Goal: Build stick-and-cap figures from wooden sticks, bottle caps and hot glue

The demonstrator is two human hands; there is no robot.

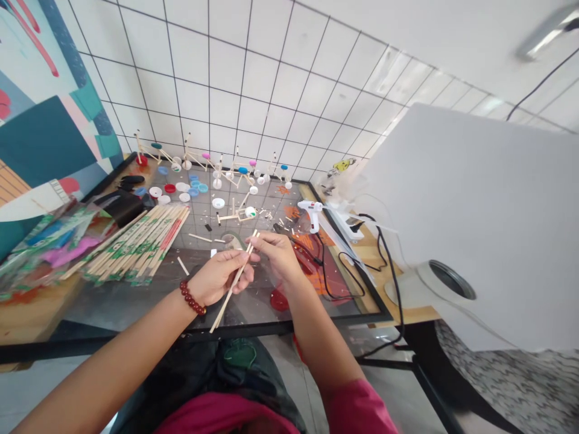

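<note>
A pair of light wooden chopsticks (230, 293) slants between my hands above the table's near edge. Around their middle, my left hand (222, 275) is closed, thumb on top. My right hand (274, 252) pinches their upper ends with thumb and fingers. Just beyond the hands lies a small tricycle-like frame of stick pieces (236, 215) with a white bottle cap at one end. Red-handled pliers (306, 256) are partly hidden behind my right forearm. A white glue gun (312, 212) stands farther right.
Paper-wrapped chopsticks (140, 244) and plastic bags (54, 244) lie at left. Several stick-and-cap models (239, 170) line the back by the tiled wall (253, 72). Loose caps (183, 188) are scattered before them. Black cables (326, 283) and a power strip (346, 222) occupy the right.
</note>
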